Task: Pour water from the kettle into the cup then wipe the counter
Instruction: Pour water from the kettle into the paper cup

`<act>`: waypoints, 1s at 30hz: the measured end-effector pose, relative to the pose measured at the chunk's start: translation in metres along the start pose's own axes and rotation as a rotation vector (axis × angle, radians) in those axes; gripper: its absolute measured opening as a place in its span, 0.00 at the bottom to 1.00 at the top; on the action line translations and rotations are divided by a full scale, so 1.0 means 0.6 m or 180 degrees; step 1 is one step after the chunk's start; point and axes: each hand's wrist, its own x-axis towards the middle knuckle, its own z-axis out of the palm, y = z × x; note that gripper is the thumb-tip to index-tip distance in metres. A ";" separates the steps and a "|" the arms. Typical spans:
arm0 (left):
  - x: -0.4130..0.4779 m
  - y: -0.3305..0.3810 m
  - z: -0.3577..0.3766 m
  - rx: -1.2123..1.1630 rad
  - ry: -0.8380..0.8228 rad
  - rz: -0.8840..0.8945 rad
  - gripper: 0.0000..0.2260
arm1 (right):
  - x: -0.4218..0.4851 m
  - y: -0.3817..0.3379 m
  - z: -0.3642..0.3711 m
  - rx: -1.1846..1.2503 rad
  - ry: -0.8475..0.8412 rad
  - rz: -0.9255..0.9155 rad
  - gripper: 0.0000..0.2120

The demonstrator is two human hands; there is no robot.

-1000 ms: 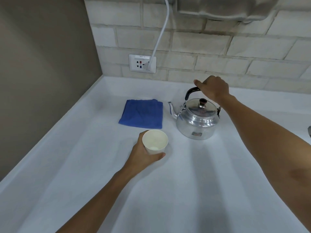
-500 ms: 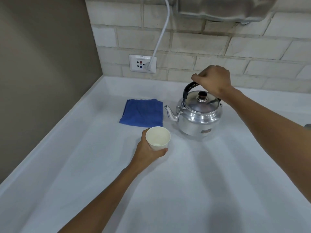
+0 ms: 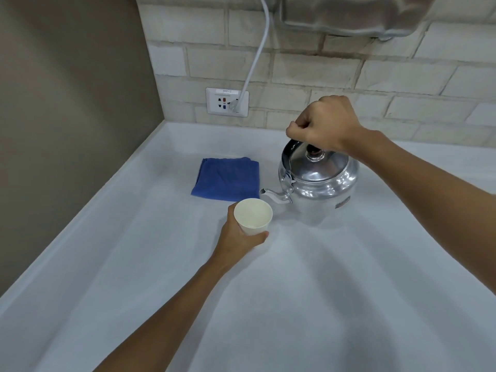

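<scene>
Pouring step, just short of flow. Right hand fisted on kettle handle, spout just beside cup rim. Left hand fingers wrapped round cup on table. Next, probably: more tilt, spout over the cup mouth.

Head camera (wide-angle) looks forward-down, close over counter corner.

The near and right parts of the white counter are left open for passage. The far middle is blocked by the kettle, the cup just beside its spout, and the folded blue cloth. Passage leftward is closed by the brown wall, and the back by the tiled wall, where a cord hangs at the socket.
</scene>
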 end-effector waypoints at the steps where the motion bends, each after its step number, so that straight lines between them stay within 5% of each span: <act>1: 0.000 0.000 0.000 0.0001 0.0001 0.0011 0.35 | -0.001 -0.003 -0.001 -0.0052 -0.0013 -0.0057 0.19; 30: -0.001 0.011 0.007 0.0024 0.0064 0.0115 0.36 | 0.000 -0.069 -0.025 -0.0655 -0.0196 -0.0870 0.17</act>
